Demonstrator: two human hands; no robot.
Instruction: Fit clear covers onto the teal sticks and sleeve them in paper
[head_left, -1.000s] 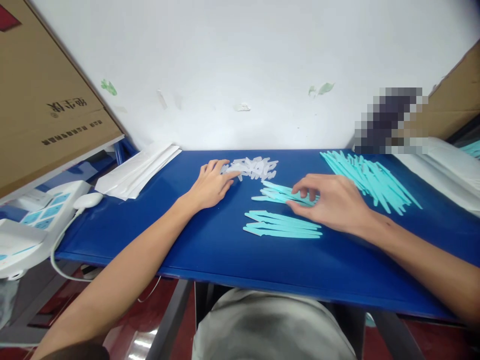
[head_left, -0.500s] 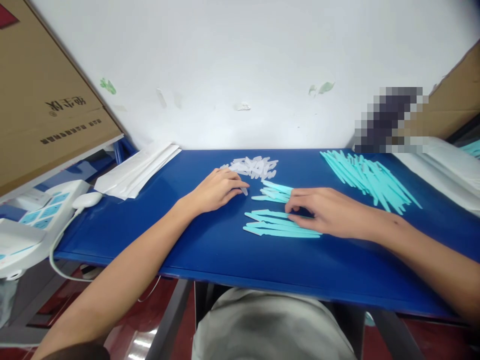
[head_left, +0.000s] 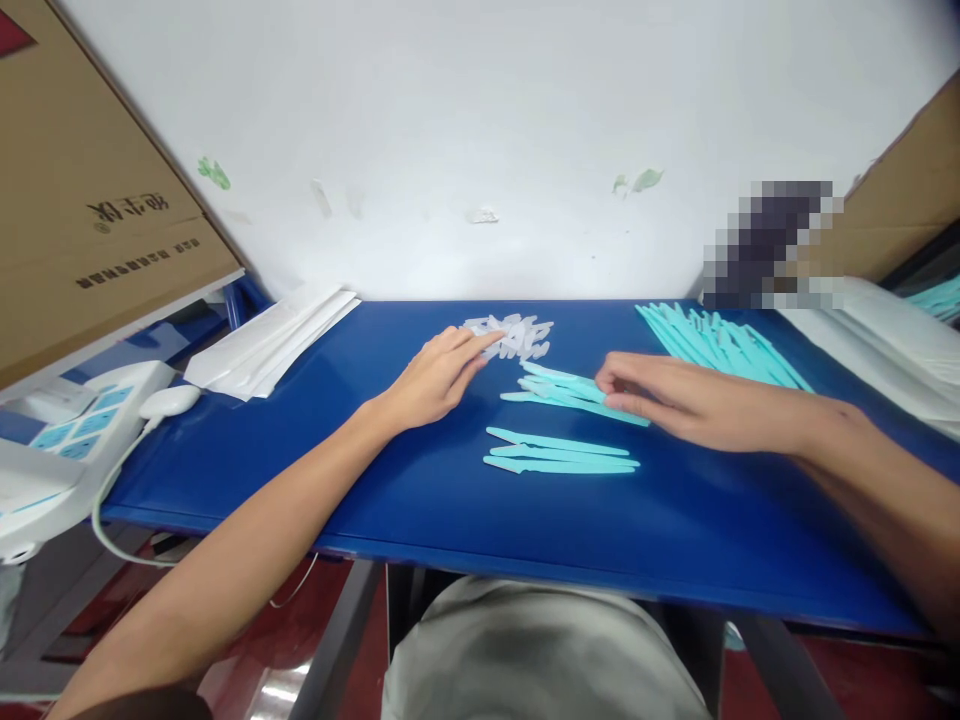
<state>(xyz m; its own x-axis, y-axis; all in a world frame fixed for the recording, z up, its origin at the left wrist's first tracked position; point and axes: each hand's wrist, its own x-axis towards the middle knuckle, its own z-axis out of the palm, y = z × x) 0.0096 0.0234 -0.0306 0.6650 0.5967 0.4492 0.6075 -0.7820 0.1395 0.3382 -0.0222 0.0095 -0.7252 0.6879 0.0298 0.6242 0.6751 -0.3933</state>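
Observation:
My left hand reaches to the pile of small translucent white caps, its index finger stretched over the near left side and its thumb apart below. Fingers closed in a pinch, my right hand is at the right end of a loose group of slim turquoise eyebrow razors. It seems to grip one of them, though the fingers partly hide the contact. Nearer to me, a few more turquoise razors lie side by side, pointing left.
A larger heap of turquoise razors lies at the back right of the blue table. White packets rest at the back left. A white power strip with a plugged cable stands on the left, below a cardboard box.
My right hand has moved right and away from me, and a razor has left the near row. My left hand's fingers have stretched out onto the caps; the cap at its fingertips no longer shows.

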